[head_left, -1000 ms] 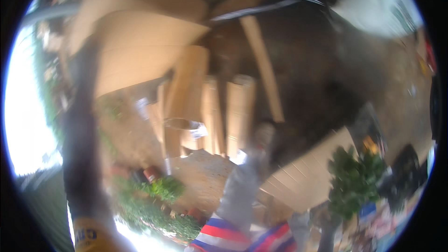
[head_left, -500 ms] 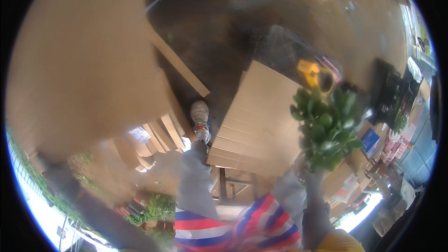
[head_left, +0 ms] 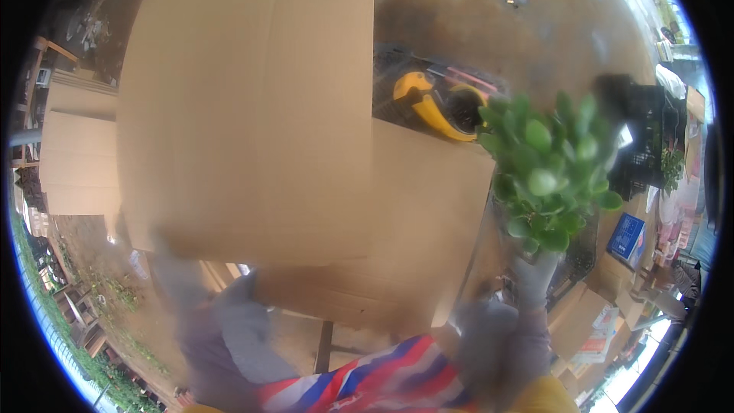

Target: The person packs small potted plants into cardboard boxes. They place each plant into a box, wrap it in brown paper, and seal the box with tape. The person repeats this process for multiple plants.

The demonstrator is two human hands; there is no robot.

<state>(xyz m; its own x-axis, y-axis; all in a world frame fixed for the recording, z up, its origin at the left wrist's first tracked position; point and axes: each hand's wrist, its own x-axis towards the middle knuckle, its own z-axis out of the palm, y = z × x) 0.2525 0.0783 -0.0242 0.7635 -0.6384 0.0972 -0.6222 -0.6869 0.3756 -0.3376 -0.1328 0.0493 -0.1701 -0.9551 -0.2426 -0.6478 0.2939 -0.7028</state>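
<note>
A large flat piece of brown cardboard (head_left: 252, 99) fills the left and middle of the head view. My left hand (head_left: 180, 268), blurred, grips its lower left edge; the fingers are partly hidden. Beneath lies a second cardboard piece (head_left: 428, 206), overlapped by the large one in front of my lap. My right hand (head_left: 535, 271) is closed round the base of a leafy green succulent (head_left: 547, 176) with thick rounded leaves, held upright to the right of the cardboard. Beyond the second piece sits a yellow and black tape dispenser (head_left: 428, 107).
Black plastic crates (head_left: 642, 138) stand at the right, near a blue box (head_left: 627, 235) and several cardboard boxes (head_left: 581, 321). Folded cardboard (head_left: 76, 153) stands at the far left. A striped red, white and blue cloth (head_left: 375, 375) covers my lap.
The large cardboard has swung right with my left hand, now overlapping the second piece and covering my shoe. My right hand still holds the succulent. The view has shifted.
</note>
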